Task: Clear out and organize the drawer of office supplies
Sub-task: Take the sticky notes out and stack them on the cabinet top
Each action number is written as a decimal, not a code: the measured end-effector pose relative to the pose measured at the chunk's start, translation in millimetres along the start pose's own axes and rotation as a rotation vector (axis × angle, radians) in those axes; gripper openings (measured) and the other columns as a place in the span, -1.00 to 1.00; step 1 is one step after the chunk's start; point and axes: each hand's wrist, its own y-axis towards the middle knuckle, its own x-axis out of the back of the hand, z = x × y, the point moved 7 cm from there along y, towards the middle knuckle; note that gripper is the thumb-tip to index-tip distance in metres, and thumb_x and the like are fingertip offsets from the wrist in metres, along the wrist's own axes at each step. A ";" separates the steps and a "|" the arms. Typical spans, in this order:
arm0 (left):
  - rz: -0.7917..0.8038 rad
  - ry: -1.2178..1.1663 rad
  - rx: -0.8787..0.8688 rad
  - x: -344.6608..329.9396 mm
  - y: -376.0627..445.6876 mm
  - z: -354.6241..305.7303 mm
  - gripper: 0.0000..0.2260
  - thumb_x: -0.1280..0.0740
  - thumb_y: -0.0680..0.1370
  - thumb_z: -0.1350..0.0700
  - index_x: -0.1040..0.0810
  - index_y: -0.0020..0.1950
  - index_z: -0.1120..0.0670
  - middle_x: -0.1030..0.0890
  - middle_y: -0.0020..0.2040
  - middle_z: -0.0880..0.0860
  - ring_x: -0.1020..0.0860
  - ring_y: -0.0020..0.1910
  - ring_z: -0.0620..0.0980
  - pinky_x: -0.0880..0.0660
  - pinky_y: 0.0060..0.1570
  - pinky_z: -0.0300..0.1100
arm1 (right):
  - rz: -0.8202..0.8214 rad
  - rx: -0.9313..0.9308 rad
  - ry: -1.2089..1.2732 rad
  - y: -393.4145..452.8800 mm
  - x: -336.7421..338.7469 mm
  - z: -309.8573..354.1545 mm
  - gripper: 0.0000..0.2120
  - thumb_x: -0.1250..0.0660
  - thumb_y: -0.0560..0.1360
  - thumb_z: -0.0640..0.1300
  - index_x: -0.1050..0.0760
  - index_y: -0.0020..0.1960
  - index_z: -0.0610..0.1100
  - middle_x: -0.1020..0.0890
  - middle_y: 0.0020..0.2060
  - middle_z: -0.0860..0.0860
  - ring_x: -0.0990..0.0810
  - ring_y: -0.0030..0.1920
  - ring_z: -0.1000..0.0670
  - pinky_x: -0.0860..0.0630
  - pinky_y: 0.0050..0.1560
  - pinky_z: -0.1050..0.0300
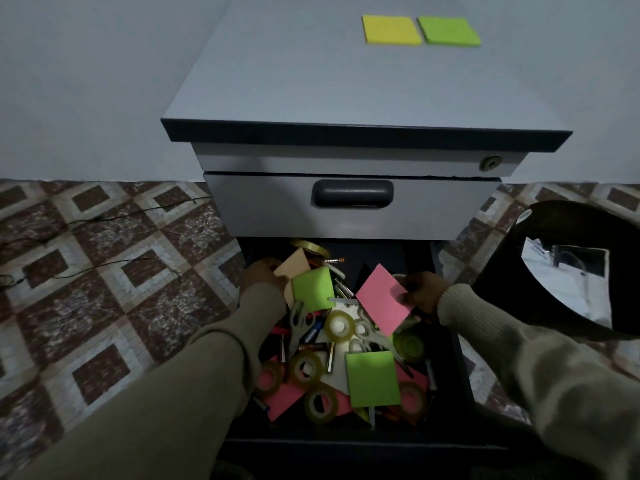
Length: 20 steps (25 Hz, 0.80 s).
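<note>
Hidden and cut-off parts of the open drawer

The drawer (446, 344) back lies in shadow under the closed drawer (349, 206); the black bin (502, 271) runs off the right edge; the left hand (261, 277) fingers are buried behind the tan pad (291, 268); small items under the tape rolls (341, 325) are too dark to identify.

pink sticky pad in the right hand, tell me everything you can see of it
The pink sticky pad is a square block of paper sheets, plain and unmarked on its top face. It is lifted and tilted, one corner pointing down, over the clutter in the open drawer. The right hand pinches its right edge, thumb on top. It overlaps a pair of scissors below; whether they touch is unclear.
</note>
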 end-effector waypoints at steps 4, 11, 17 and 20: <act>-0.094 -0.079 -0.054 29.9 -24.3 -14.3 -0.74 -0.30 0.54 0.18 -0.48 0.22 0.17 -0.55 0.12 0.24 -0.53 0.05 0.21 -0.43 -0.07 -0.17 | -0.042 0.003 0.006 -23.6 9.3 5.0 -0.66 -0.21 0.55 -0.31 -0.35 0.32 -0.30 -0.45 -0.40 -0.12 -0.42 -0.67 0.05 -0.35 -0.72 0.30; -0.041 -0.469 0.030 67.5 -80.1 -21.8 -0.79 -0.30 0.49 0.38 -0.41 0.08 0.18 -0.49 0.04 0.17 -0.54 -0.01 0.28 -0.54 -0.06 0.22 | -0.086 0.140 0.094 -89.1 35.9 29.2 -0.79 -0.21 0.55 -0.32 -0.33 -0.25 -0.19 -0.44 -0.46 -0.13 -0.40 -0.75 0.14 -0.38 -0.70 0.30; 0.076 -0.653 0.021 95.0 -136.1 -56.7 -0.73 -0.27 0.43 0.54 -0.45 0.02 0.25 -0.49 -0.08 0.25 -0.51 -0.17 0.21 -0.57 -0.41 -0.06 | -0.156 0.194 0.072 -147.9 73.2 49.7 -0.94 -0.23 0.56 -0.29 -0.37 -0.09 -0.21 -0.51 -0.33 -0.12 -0.51 -0.44 -0.06 -0.53 -0.47 0.13; 0.110 -0.719 0.007 113.4 -155.4 -84.3 -0.70 -0.26 0.48 0.48 -0.43 0.19 0.31 -0.50 0.15 0.34 -0.50 0.14 0.31 -0.51 0.02 0.06 | -0.181 0.228 0.108 -173.6 94.6 63.0 -0.91 -0.22 0.56 -0.29 -0.37 -0.12 -0.21 -0.52 -0.34 -0.14 -0.53 -0.51 -0.01 -0.55 -0.49 0.12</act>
